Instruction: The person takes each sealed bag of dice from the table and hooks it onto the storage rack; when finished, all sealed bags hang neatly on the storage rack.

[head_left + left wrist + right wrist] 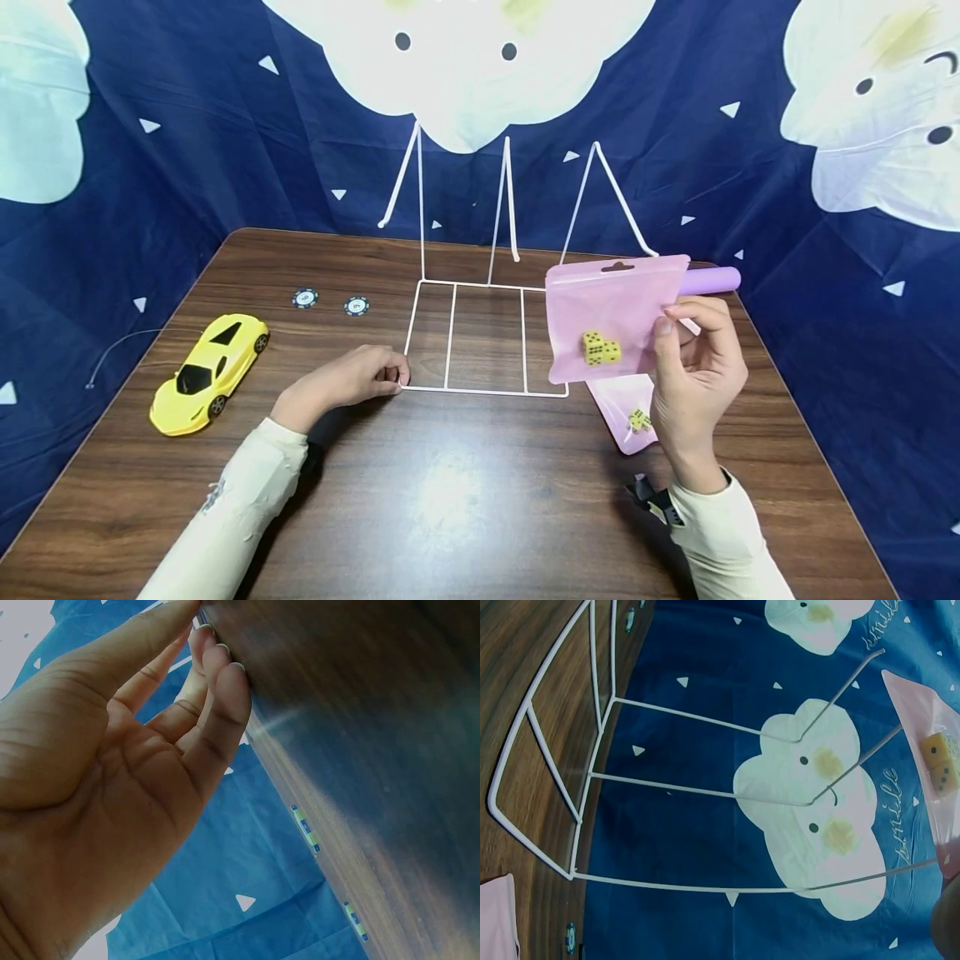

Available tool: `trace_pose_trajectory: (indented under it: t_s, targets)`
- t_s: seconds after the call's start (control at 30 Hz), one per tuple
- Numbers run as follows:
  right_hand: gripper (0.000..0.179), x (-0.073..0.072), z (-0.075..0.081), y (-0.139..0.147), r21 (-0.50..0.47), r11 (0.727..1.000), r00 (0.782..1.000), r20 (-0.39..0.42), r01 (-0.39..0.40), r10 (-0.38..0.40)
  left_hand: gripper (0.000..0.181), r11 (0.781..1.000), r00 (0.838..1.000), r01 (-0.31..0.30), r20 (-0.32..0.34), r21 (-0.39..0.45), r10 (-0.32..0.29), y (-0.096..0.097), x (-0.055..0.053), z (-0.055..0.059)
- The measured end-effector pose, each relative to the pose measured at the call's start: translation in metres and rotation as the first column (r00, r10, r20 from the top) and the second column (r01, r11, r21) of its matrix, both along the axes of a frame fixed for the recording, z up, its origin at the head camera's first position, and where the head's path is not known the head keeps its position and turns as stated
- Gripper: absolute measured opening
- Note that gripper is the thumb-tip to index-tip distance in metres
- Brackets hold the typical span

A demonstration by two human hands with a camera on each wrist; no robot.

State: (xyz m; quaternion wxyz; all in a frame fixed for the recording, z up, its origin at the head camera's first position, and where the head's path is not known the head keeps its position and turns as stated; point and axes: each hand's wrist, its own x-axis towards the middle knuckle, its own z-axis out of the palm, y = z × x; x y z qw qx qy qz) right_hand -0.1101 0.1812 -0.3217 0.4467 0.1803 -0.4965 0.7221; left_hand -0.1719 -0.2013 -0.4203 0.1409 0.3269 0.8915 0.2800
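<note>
A white wire display rack with three upright hooks stands on the table. At its front left corner, my left hand pinches the frame between thumb and fingers; in the left wrist view the fingertips of that hand meet at the wire. My right hand holds a pink pouch by its right edge, raised in front of the rack's right side. Yellow dice show through the pouch, which has a hang hole at the top. Another pink pouch with yellow dice lies below, partly hidden.
On the left sits a yellow toy car. Two poker chips lie left of the rack. Behind the right hand is a purple cylinder, partly covered. A dark blue cloth with clouds hangs behind the wooden table.
</note>
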Motion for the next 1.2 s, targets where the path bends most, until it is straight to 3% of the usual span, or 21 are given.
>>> trace_pose_trajectory:
  t_s: [0.6, 1.2]
  targets:
    - [0.011, -0.001, -0.005, -0.02, 0.071, 0.997, 1.0, 0.007, -0.029, 0.029, 0.018, 1.0, 1.0, 0.004, -0.007, 0.006, -0.004, -0.001, 0.001, 0.003]
    - [0.01, -0.003, -0.004, -0.035, 0.093, 0.992, 0.997, -0.003, -0.082, 0.082, 0.019, 0.999, 1.0, 0.022, -0.023, 0.03, -0.021, -0.004, 0.001, 0.0]
